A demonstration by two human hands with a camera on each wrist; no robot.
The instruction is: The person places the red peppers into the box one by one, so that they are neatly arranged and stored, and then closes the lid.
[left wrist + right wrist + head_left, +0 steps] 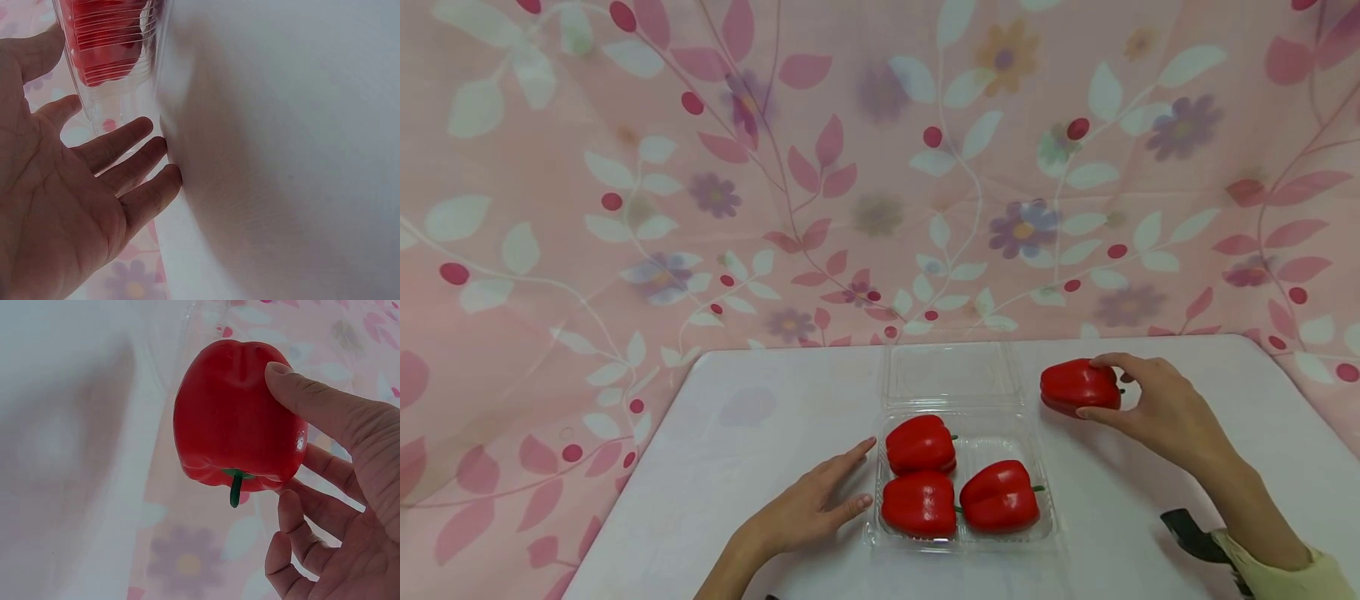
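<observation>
My right hand [1157, 408] grips a red bell pepper [1078, 387] between thumb and fingers, to the right of the clear plastic container [992, 442]. The right wrist view shows that pepper [237, 419] with its green stem pointing down. Inside the container lie three more red peppers: one at back left [921, 445], one at front left [919, 504] and one at front right [1000, 497]. Beside the container's left wall is my left hand [808, 504], its fingers spread and holding nothing. The left wrist view has this hand [69, 187] with its palm showing.
The container's clear lid [953, 375] is folded back flat toward the rear of the white table [760, 417]. A pink floral cloth [865, 183] hangs behind the table. A black strap-like piece [1195, 536] sits by the right wrist.
</observation>
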